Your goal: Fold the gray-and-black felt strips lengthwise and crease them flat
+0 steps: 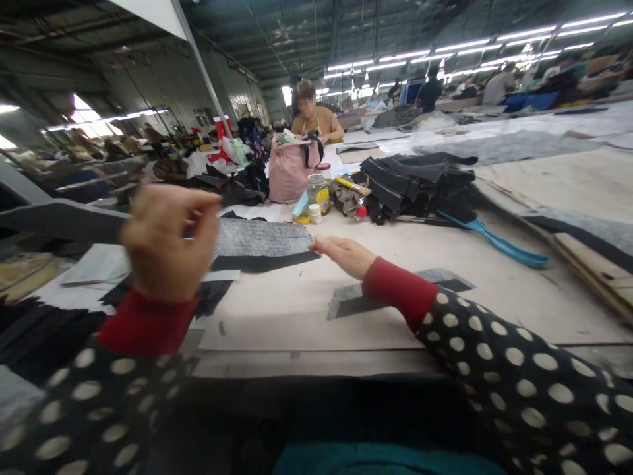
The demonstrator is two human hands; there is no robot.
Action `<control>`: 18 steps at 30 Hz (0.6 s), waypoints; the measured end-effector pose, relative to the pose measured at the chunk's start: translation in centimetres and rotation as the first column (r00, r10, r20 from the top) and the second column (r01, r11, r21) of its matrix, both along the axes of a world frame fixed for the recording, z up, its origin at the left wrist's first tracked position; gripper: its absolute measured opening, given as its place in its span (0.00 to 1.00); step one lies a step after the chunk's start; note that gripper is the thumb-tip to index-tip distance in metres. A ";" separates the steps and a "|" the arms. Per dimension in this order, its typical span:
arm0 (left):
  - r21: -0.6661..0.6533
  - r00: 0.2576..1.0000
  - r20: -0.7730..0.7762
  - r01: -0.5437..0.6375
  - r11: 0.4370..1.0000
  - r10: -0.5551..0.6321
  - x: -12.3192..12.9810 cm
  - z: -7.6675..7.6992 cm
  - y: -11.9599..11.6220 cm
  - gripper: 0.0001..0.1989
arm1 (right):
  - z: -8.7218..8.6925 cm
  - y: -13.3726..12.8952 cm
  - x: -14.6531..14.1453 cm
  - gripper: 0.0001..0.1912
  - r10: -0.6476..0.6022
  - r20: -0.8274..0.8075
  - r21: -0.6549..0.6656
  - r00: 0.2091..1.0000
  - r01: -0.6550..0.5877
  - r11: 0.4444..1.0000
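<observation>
The blurred left hand (pixel 171 241) is raised, fingers curled; whether they hold anything, I cannot tell. To its right, a grey-and-black cloth strip (pixel 264 241) stretches above the pale surface (pixel 277 313) to the right hand (pixel 343 256), whose fingers pinch its end.

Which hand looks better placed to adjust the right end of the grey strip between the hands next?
Likely the right hand: its fingertips appear to pinch that end of the grey strip. The left hand is blurred near the other end; its grip is unclear.
</observation>
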State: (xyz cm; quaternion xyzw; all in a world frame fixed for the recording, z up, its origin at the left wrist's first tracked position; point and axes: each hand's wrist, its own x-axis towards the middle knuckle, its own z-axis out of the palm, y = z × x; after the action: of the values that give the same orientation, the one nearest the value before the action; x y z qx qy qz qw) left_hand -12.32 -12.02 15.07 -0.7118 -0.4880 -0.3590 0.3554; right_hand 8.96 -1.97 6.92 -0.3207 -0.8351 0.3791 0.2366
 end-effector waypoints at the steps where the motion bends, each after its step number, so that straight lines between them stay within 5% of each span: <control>1: -0.007 0.996 -0.083 0.034 0.999 -0.035 1.7 -1.6 0.0 0.08 | 0.5 -0.5 0.8 0.30 0.052 -0.081 -0.193 0.995 -0.066 0.979; 4: -0.158 0.929 -0.310 0.159 0.975 -0.201 7.6 -6.7 -0.2 0.08 | 0.6 -1.6 2.9 0.30 0.106 -0.184 -0.567 0.977 -0.194 0.801; 6: -0.261 0.906 -0.313 0.205 0.943 -0.284 10.7 -9.1 -0.4 0.07 | -0.3 -1.9 4.1 0.21 0.076 -0.154 -0.616 0.985 -0.156 0.772; 9: -0.412 0.921 -0.161 0.264 0.872 -0.355 12.6 -9.9 -0.4 0.09 | -1.2 -2.2 5.8 0.11 0.048 -0.044 -0.458 0.998 -0.062 0.887; 12: -0.553 0.954 0.092 0.287 0.782 -0.285 11.6 -8.3 0.5 0.19 | -0.1 -2.5 8.0 0.08 0.142 0.016 -0.065 0.990 -0.140 0.988; 15: -0.775 0.945 0.260 0.326 0.542 -0.197 9.3 -6.7 1.9 0.18 | 1.9 -2.4 10.9 0.10 0.109 0.013 0.178 0.994 -0.110 0.978; 18: -0.893 0.939 0.333 0.343 0.291 -0.085 7.9 -6.7 2.7 0.13 | 2.1 -1.3 14.6 0.13 -0.118 0.023 0.205 0.993 0.111 0.972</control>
State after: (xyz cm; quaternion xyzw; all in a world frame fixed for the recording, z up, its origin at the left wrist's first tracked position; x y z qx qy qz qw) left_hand -4.41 -9.30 8.41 -0.7981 -0.5405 -0.1293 -0.2328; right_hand 23.53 -3.30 9.00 -0.3491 -0.8536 0.2717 0.2752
